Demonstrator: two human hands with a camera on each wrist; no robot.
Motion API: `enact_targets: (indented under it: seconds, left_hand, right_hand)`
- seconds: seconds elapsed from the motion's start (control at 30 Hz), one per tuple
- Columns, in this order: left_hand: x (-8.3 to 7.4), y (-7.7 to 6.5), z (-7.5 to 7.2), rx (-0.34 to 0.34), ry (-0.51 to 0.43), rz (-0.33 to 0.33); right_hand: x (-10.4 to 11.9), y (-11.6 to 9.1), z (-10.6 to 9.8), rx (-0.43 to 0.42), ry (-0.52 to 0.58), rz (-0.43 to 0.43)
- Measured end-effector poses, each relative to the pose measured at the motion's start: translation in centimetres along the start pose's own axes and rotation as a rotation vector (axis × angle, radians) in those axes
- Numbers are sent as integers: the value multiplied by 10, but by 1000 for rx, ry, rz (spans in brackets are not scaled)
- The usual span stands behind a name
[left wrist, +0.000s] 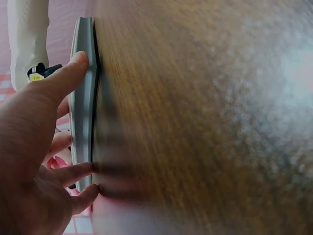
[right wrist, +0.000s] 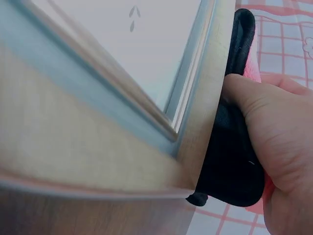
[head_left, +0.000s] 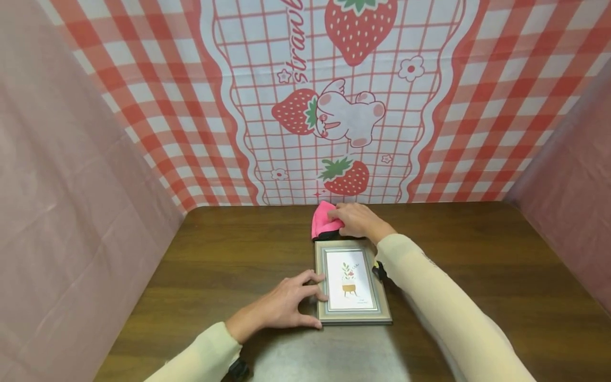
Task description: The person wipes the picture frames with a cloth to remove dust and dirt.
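A picture frame (head_left: 353,320) lies face up on the table, its print showing a potted plant. My left hand (head_left: 288,301) holds the frame at its near left side, with the thumb (left wrist: 73,71) against the edge and the fingers spread along the rim. At the far edge of the frame, my right hand (head_left: 357,218) grips a pink cloth (head_left: 323,216) with a black side. In the right wrist view, the black part of the cloth (right wrist: 227,156) presses along the frame's outer edge, and the right thumb lies over it.
The brown wooden table (head_left: 229,265) runs back to a wall hanging (head_left: 305,132) with strawberries and red checks. Pink curtains (head_left: 86,201) stand at both sides. A black wrist strap (head_left: 378,271) sits by the right sleeve, close to the frame's right side.
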State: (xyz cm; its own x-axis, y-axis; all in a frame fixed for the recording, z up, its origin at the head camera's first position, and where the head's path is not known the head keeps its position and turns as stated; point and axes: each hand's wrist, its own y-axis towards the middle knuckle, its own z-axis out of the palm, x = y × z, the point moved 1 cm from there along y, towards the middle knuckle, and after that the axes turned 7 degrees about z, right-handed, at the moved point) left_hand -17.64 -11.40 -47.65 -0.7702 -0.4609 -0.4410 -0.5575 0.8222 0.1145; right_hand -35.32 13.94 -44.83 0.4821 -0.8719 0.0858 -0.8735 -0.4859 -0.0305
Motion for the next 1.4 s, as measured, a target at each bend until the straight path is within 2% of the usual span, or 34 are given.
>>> enact_targets:
  seconds: [0.23, 0.53, 0.9, 1.4]
  left_hand:
    - [-1, 1, 0, -4, 6, -3]
    - [-1, 1, -1, -12, 29, 18]
    - [-2, 1, 0, -5, 29, 12]
    - [-2, 0, 2, -18, 26, 12]
  right_hand:
    - [-12, -3, -8, -27, 62, 2]
    - [-32, -16, -14, -42, 179, 51]
    - [-60, -37, -16, -124, 292, 52]
    - [-72, -66, -17, -140, 320, 23]
